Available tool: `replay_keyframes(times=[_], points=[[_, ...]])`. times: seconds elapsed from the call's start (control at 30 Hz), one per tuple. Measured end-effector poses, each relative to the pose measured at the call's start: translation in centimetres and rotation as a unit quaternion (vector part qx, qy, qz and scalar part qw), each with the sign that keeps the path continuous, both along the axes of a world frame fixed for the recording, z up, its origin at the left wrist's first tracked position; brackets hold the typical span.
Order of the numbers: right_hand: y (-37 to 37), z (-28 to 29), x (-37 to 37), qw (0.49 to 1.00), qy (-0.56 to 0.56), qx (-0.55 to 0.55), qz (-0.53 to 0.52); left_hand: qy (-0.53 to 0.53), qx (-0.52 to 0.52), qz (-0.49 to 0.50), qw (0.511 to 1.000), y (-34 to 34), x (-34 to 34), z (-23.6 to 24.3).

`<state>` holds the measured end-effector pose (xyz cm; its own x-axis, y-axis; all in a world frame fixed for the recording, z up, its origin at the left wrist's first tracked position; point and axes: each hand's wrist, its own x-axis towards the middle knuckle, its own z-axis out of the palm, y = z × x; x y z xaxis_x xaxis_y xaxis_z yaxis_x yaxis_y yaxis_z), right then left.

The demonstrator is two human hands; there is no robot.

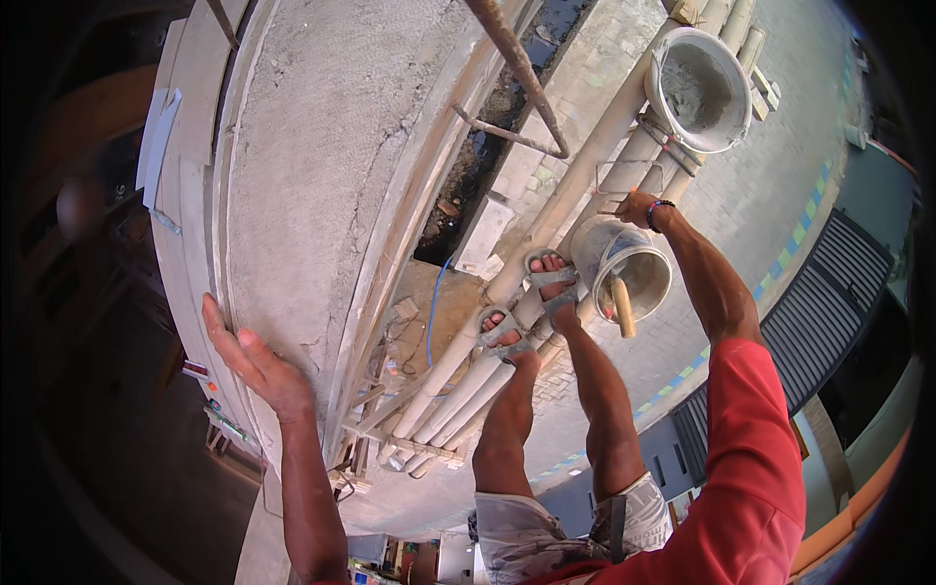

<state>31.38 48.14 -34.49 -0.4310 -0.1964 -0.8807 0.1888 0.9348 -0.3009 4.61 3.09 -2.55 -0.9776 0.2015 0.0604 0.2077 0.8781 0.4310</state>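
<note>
My left hand (258, 361) rests against the pale concrete ledge (302, 146), fingers apart and holding nothing. My right hand (636, 210) is closed at the upper rim of a whitish bucket (595, 253); what it grips is too small to make out, with a thin metal piece and an orange bit beside it. A wooden-handled tool (621, 302) leans inside that bucket. My sandalled feet (551, 283) stand on long round poles (458, 390). Farther up, a larger bucket (698, 88) holds grey mix.
A dark drain channel (463, 185) runs beside the ledge, with a blue hose (434, 322) below it. A bent rusty bar (517, 58) reaches over the channel. A paved road (741, 214) and a dark slatted gate (819, 292) lie to the right. The ledge drops into a dark area at left.
</note>
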Motion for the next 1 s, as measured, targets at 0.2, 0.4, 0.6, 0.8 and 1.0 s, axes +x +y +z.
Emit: replay_keyframes(times=[0.2,0.4,0.6,0.8,1.0], points=[[-0.5,1.4,-1.0,0.997,0.047,0.022,-0.06,0.005,0.002,0.007,1.0,-0.6,0.3,0.3],[0.1,-0.7,0.3,0.999,-0.009,-0.035,-0.028,0.007,-0.002,0.0,1.0,-0.2,0.1,0.0],[2.0,-1.6,1.6,0.97,0.019,-0.081,-0.23,0.01,-0.004,-0.002,1.0,0.0,0.2,0.1],[2.1,1.1,0.0,0.959,0.034,-0.08,-0.27,0.016,-0.011,0.005,1.0,-0.1,0.4,0.2],[1.4,4.5,0.5,0.96,0.082,-0.121,-0.24,0.028,-0.025,-0.007,0.999,-0.3,0.2,0.4]])
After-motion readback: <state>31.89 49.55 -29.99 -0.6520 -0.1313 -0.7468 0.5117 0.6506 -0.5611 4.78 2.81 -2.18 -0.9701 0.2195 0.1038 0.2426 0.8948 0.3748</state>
